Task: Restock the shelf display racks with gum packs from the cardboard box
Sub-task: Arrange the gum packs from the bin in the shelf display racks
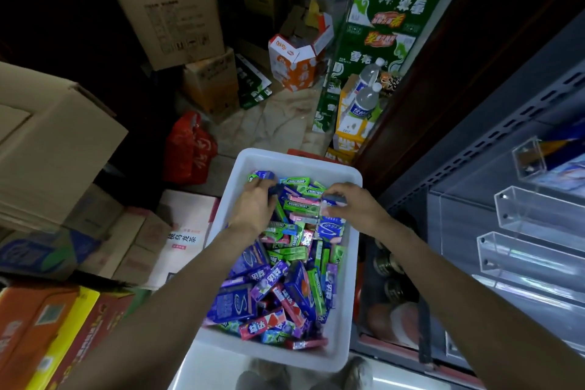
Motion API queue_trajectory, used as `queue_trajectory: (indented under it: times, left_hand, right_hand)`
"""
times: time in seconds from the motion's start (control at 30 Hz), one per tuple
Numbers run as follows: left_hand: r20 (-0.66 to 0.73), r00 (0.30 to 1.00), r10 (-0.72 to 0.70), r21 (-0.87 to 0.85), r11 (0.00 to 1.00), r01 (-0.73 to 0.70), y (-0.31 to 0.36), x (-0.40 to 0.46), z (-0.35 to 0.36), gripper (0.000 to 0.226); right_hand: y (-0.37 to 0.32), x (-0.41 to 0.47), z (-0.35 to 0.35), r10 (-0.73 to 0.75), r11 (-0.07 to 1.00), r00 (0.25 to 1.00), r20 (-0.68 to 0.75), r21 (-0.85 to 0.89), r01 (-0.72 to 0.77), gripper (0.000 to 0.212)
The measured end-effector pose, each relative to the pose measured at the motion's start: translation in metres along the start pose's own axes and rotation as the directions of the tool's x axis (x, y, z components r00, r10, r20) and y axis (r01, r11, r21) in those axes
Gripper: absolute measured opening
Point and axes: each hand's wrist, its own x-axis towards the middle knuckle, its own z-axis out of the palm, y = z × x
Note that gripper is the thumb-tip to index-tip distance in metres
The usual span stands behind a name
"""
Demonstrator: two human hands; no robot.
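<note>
Both forearms reach down into white bin (345, 310) of gum packs (285, 288). Left hand (253, 204) fingers curl round a dark blue pack (274, 191); right hand (351, 203) pinches a blue-pink pack (330, 201). Green packs read DOUBLEMINT. Acrylic racks (538, 212) at right.

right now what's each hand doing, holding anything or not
Left hand: fingers curled on a dark blue gum pack in the white bin.
Right hand: pinching a blue and pink gum pack.
</note>
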Motion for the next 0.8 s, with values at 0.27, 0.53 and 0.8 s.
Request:
queue_trajectory:
  times: [0.27,0.53,0.8]
  left_hand:
    - [0.247,0.966,-0.075,-0.024,0.996,0.083,0.007,0.040,0.012,0.024]
    - [0.000,0.999,-0.035,-0.322,0.946,0.034,0.022,0.025,-0.010,0.027]
    - [-0.198,0.977,-0.073,-0.608,0.791,-0.064,0.077,-0.008,-0.075,0.033]
  right_hand:
    - [-0.003,0.006,-0.002,0.349,0.878,0.875,-0.335,0.442,-0.181,0.020]
    - [-0.024,-0.014,-0.010,0.499,0.737,0.798,-0.339,0.650,-0.184,0.017]
    - [-0.069,-0.055,-0.056,0.490,0.349,0.841,-0.230,0.936,0.053,0.011]
